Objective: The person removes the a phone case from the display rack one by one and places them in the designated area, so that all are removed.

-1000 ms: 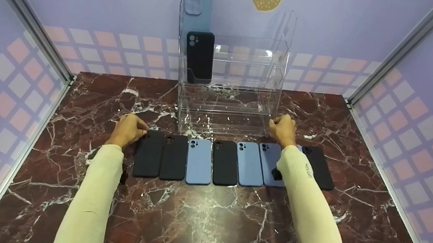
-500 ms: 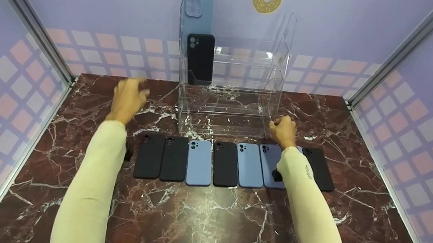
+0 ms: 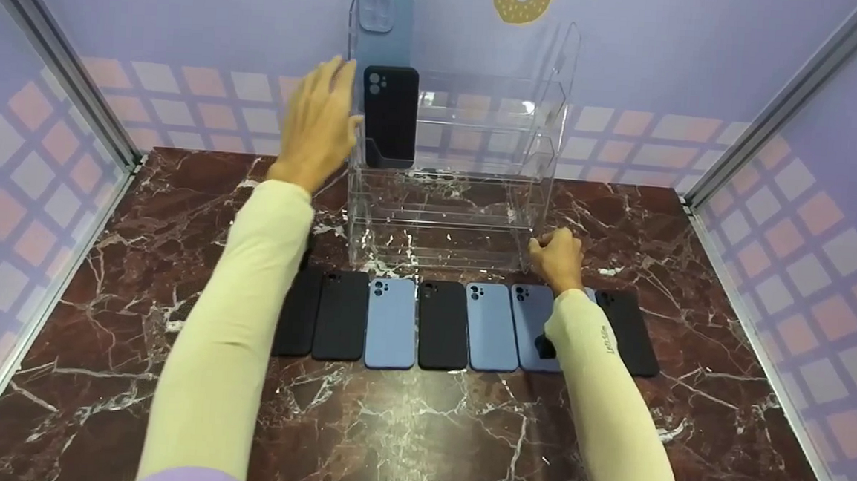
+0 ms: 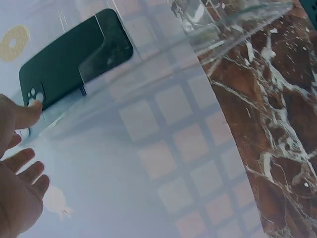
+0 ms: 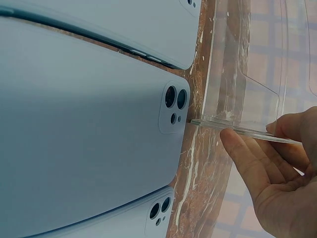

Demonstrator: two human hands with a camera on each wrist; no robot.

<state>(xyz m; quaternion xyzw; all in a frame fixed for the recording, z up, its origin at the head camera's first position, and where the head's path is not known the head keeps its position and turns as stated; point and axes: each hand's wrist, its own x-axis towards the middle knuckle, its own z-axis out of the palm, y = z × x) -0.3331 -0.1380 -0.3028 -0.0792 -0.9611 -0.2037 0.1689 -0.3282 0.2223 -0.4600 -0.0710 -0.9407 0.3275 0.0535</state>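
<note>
A clear acrylic display rack [image 3: 470,174] stands on the marble-patterned table. Its upper left tiers bear a light blue phone case [image 3: 383,41] and, in front and lower, a black phone case [image 3: 391,115]. Beside the rack's upper left side is my left hand [image 3: 317,118], fingers extended upward and holding nothing; in the left wrist view its thumb is close to the black case's camera corner, and I cannot tell whether it touches. My right hand [image 3: 558,254] pinches the rack's lower right side panel [image 5: 242,131] between thumb and fingers.
Several black and blue phone cases lie in a row in front of the rack, among them a light blue case [image 3: 391,324] and a black case [image 3: 444,327]. My sleeves cover parts of the row. Purple panels [image 3: 811,182] wall in the table.
My left hand has left the leftmost black case in the row and moved up and right to the rack's upper left side, its fingers straightening. The right hand has stayed on the rack.
</note>
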